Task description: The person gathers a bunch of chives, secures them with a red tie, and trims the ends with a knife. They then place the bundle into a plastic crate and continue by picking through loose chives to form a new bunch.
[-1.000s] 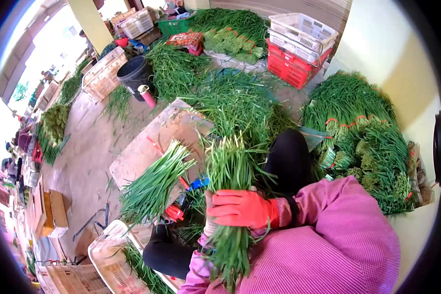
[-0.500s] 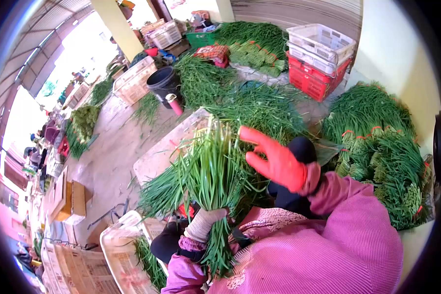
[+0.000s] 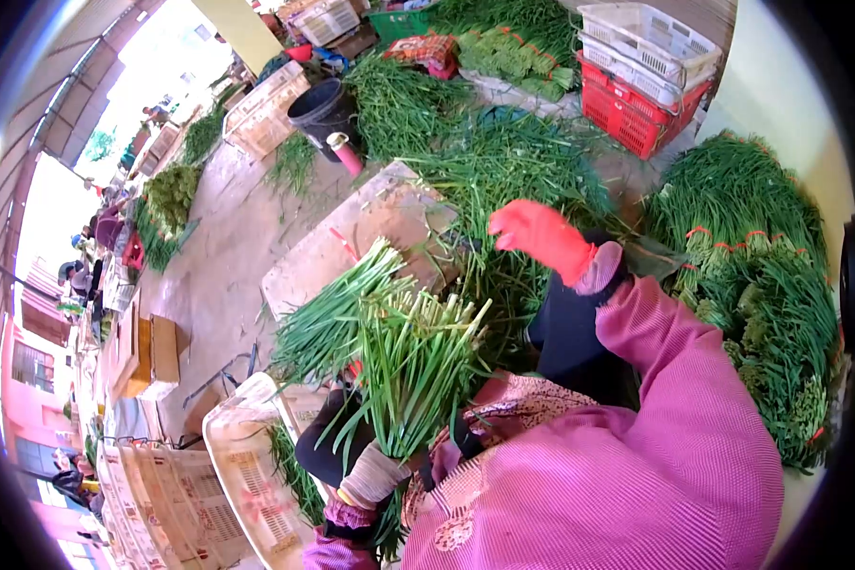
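Note:
My left hand (image 3: 375, 475), in a pale knitted glove, is closed around the lower part of a bunch of garlic chives (image 3: 408, 380). Its pale cut ends point up and away from me, and leaves trail below the grip. My right hand (image 3: 544, 239), in an orange-red glove, hovers above my right knee. Its fingers are bent but apart, with nothing visible in them. A second bunch of chives (image 3: 337, 309) lies beside the held one, over the near edge of a worn board (image 3: 323, 233). A loose heap of chives (image 3: 513, 180) spreads beyond my right hand.
Banded chive bundles (image 3: 741, 228) are piled at the right wall. White crates (image 3: 651, 43) sit on a red crate (image 3: 636, 109). A black bucket (image 3: 323, 114) and pink flask (image 3: 346, 155) stand past the board. A pale crate (image 3: 252, 465) is at my left.
My left hand has lowered toward my body, and the held bunch has come down with it. My right hand has drawn back from the bunch, its fingers now more bent. The view has shifted slightly.

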### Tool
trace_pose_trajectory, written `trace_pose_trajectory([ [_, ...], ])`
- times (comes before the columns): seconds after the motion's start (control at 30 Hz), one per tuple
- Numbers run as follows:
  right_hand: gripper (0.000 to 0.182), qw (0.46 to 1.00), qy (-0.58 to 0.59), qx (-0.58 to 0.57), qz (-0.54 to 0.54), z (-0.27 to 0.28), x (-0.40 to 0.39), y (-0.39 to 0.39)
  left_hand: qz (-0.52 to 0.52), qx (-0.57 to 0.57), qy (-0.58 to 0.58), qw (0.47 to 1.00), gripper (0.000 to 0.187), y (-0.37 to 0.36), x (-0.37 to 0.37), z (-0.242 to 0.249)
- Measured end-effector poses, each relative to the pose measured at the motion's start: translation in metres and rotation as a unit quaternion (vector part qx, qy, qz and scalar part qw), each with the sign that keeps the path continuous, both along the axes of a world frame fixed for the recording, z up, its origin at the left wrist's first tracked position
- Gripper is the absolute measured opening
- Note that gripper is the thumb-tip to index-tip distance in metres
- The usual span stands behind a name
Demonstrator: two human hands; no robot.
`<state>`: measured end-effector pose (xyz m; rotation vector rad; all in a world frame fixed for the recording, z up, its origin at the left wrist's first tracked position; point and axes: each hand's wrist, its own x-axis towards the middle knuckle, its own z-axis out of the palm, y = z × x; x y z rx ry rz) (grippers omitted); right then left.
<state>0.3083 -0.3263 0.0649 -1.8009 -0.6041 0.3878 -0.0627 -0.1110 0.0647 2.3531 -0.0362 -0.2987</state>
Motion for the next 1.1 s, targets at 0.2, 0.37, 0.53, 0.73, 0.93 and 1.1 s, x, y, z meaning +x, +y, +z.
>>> trace_pose_trajectory([
  [0.2, 0.047, 0.904, -0.353, -0.160, 0.182, -0.017, -0.099, 0.043, 0.112, -0.061, 0.141, 0.982, 0.036, -0.007, 0.008, -0.006],
  [0.37, 0.027, 0.918, -0.348, -0.191, -0.017, -0.029, -0.031, 0.044, 0.192, -0.216, 0.166, 0.943, 0.034, -0.006, -0.008, -0.016],
  [0.53, 0.046, 0.905, -0.401, -0.090, 0.110, 0.002, -0.052, 0.049, 0.182, -0.169, 0.150, 0.957, 0.038, -0.006, -0.006, -0.010],
  [0.73, 0.049, 0.947, -0.234, -0.143, 0.167, -0.038, -0.106, 0.080, 0.149, -0.021, 0.075, 0.986, 0.047, -0.003, -0.009, -0.038],
  [0.93, 0.022, 0.956, -0.191, -0.190, 0.117, -0.058, -0.072, 0.079, 0.232, -0.023, 0.163, 0.959, 0.037, 0.005, -0.030, -0.052],
  [1.1, 0.025, 0.997, 0.035, -0.013, -0.073, -0.058, 0.001, 0.048, 0.284, -0.067, 0.104, 0.951, 0.051, -0.008, -0.023, -0.013],
])
